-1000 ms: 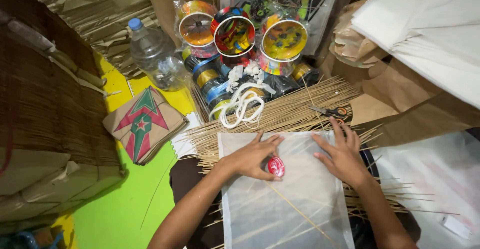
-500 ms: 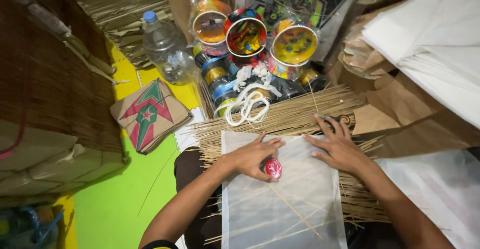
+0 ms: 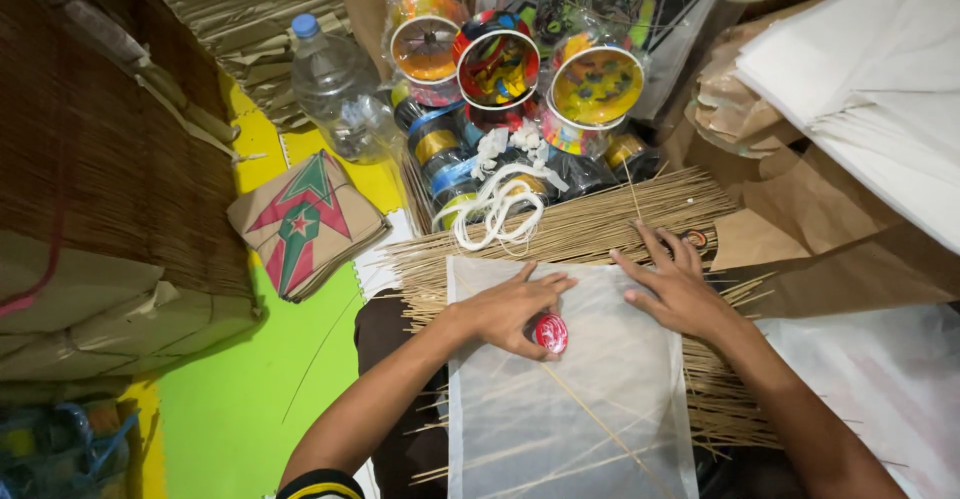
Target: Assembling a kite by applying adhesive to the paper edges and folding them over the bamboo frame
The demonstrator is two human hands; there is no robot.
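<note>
Sheets first: the translucent white paper sheet (image 3: 570, 399) lies in front of you over the pile of thin bamboo sticks (image 3: 590, 229), its long axis running from your lap away toward the coloured spools (image 3: 500, 64). Your left hand (image 3: 510, 307) rests on its upper left part, fingers (image 3: 548, 284) curled loosely around a small red round object (image 3: 549, 333) that sits on the paper just right of the palm. A single thin stick (image 3: 600, 421) under or on the sheet runs diagonally from that red object down toward your right. Your right hand (image 3: 680, 284) lies flat on the sheet's upper right edge, fingers spread and pointing away, touching the stick pile. The left hand is the nearer one to the red object; the right is apart from it.
</note>
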